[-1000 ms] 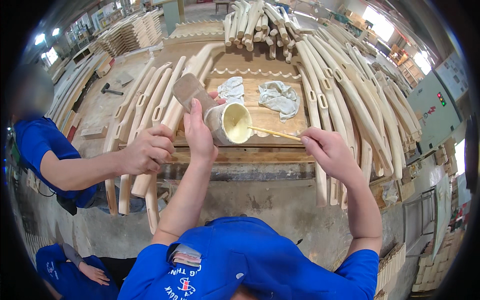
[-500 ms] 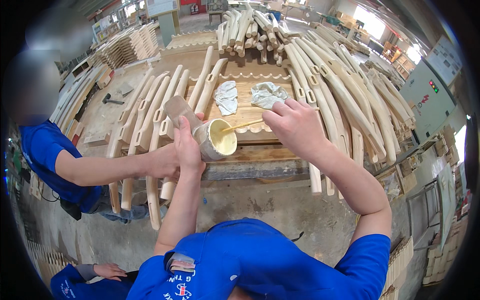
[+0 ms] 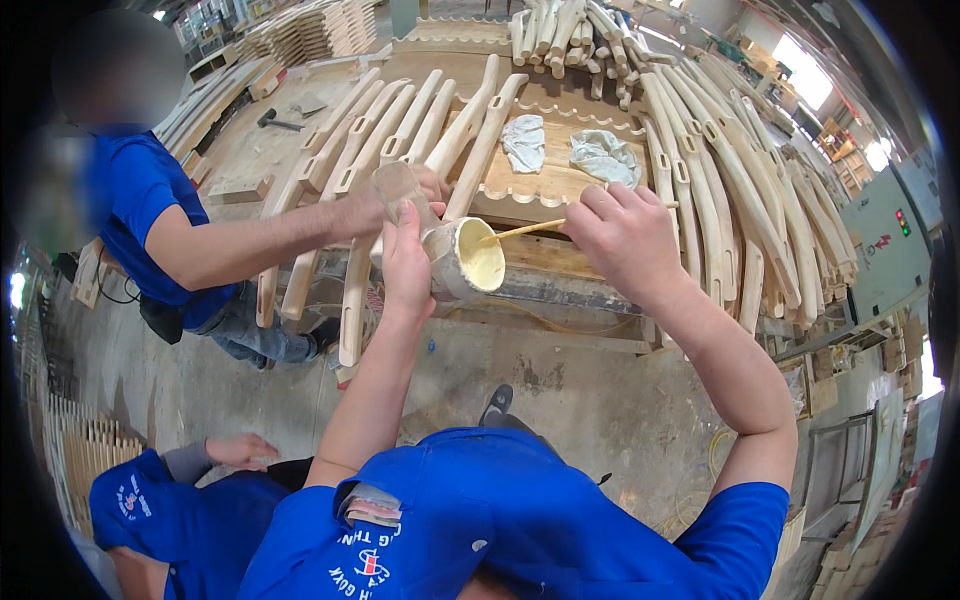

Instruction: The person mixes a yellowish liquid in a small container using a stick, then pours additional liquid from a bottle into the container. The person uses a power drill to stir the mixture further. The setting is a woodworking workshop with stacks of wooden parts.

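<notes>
Over workbench (image 3: 560, 180) | left hand (image 3: 405, 265) grips glue cup (image 3: 465, 260) | right hand (image 3: 625, 235) apparently pinches stick (image 3: 525, 229)

Curved wooden parts (image 3: 745, 190) on workbench (image 3: 250, 150), two crumpled rags (image 3: 603, 157), grey control cabinet (image 3: 885, 245), hammer (image 3: 277, 121)

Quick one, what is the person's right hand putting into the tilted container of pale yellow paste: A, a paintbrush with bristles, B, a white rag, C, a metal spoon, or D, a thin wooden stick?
D: the right hand pinches a thin wooden stick whose tip reaches into the container, which the left hand grips; both rags lie apart on the carved wooden panel.
</notes>
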A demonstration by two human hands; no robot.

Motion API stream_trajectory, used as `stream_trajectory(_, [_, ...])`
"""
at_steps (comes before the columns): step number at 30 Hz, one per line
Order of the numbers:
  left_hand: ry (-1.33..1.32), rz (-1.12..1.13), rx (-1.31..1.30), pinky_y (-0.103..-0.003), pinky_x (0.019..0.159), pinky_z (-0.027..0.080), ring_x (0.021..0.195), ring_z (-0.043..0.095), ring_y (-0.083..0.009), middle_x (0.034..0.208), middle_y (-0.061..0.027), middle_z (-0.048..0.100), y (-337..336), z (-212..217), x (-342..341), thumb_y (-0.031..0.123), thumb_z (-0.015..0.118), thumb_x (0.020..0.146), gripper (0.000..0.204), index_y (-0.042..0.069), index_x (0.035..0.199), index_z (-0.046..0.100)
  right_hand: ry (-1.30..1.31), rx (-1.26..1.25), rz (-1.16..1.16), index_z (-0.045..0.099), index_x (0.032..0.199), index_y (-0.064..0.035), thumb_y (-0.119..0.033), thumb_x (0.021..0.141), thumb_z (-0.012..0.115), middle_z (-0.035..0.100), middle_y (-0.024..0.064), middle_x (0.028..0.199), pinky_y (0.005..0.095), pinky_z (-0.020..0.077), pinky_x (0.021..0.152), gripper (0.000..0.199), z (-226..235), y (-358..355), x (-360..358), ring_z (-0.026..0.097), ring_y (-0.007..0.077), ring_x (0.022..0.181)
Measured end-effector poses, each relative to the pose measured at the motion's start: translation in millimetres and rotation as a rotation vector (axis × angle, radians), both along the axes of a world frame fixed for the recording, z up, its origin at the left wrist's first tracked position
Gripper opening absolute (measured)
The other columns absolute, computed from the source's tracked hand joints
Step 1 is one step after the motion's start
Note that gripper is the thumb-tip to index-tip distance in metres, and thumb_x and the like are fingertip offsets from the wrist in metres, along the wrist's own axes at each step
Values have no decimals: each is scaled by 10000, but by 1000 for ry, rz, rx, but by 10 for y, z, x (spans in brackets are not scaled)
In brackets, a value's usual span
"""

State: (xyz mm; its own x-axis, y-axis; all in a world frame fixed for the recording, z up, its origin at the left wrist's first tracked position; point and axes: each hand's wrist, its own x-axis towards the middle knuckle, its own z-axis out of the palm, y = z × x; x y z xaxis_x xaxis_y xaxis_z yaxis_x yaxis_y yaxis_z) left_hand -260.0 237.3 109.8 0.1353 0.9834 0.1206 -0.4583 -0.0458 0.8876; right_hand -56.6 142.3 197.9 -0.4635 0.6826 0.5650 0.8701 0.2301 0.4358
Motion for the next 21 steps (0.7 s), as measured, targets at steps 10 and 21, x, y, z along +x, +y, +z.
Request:
stream_trajectory(10, [-409, -235, -119, -404, 811, 518, 948, 593, -269, 1043, -204, 546, -42, 305, -304, 432, 162, 955, 580, -55, 1166, 395, 1025, 5, -156, 567, 822, -67, -124, 784, 609, 539, 59, 733, 302, 456, 532, 80, -296, 953, 1268, 555, 180, 647])
stream_trajectory(21, [-423, 35, 4, -442, 805, 502, 931, 599, -338, 1091, -224, 567, 105, 652, -717, 534, 256, 919, 609, 68, 1295, 365, 1360, -53, -378, 541, 992, -55, -149, 778, 597, 606, 159, 807, 400, 463, 658, 240, -1487, 2922, 1924, 597, 303, 739])
